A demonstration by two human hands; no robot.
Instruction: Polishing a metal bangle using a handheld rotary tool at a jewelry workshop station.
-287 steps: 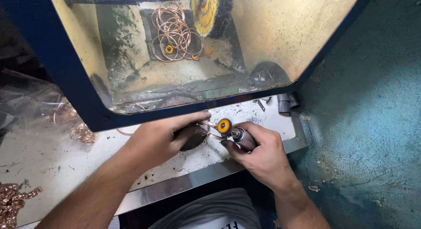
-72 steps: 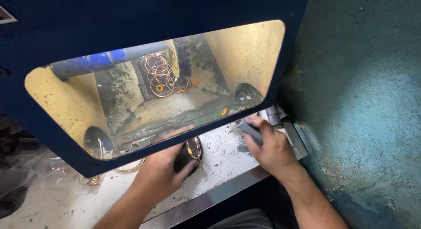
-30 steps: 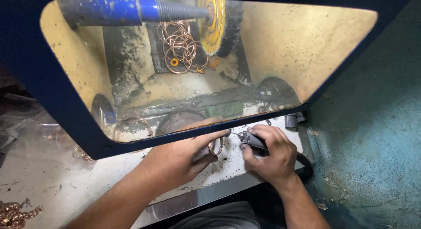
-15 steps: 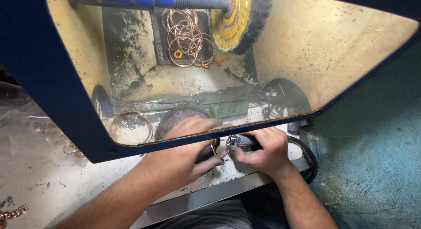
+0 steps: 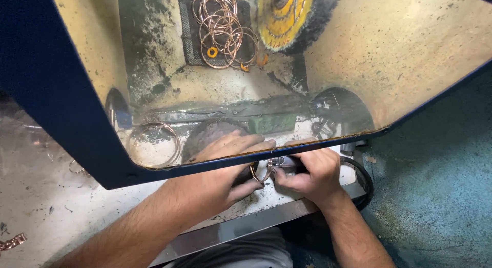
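Left hand: left hand (image 5: pixel 225 170) lies on the bench, its fingers reaching under the blue frame's lower edge, so their tips show through the yellowish guard; the thumb and fingers are closed around a small copper-coloured ring (image 5: pixel 258 171) at the gap between the two hands.
Right hand: right hand (image 5: pixel 307 173) is curled tight around a dark handheld tool (image 5: pixel 287 163), whose metal tip points left and meets the ring.
Ring: held just below the frame's edge, between the two hands, over the bench; partly hidden by the fingers.
Cord: a black cable (image 5: pixel 359 175) loops from behind the right hand over the bench's right end.
Bench: pale, dusty bench (image 5: pixel 46 216) with a metal strip along its near edge.
Guard: a clear, yellow-stained guard (image 5: pixel 410 57) in a blue frame (image 5: pixel 46 93) stands over the far part of the bench.
Behind the guard: a yellow buffing wheel (image 5: pixel 287 16) at the top, a bunch of copper rings (image 5: pixel 223 29) hanging to its left, a green block (image 5: pixel 271 123) low in the middle, and one large thin hoop (image 5: pixel 152 144) lying at the lower left.
Far left: a bit of copper chain (image 5: pixel 11 242) at the bench's edge.
Right side: teal, rough floor (image 5: pixel 435 196).
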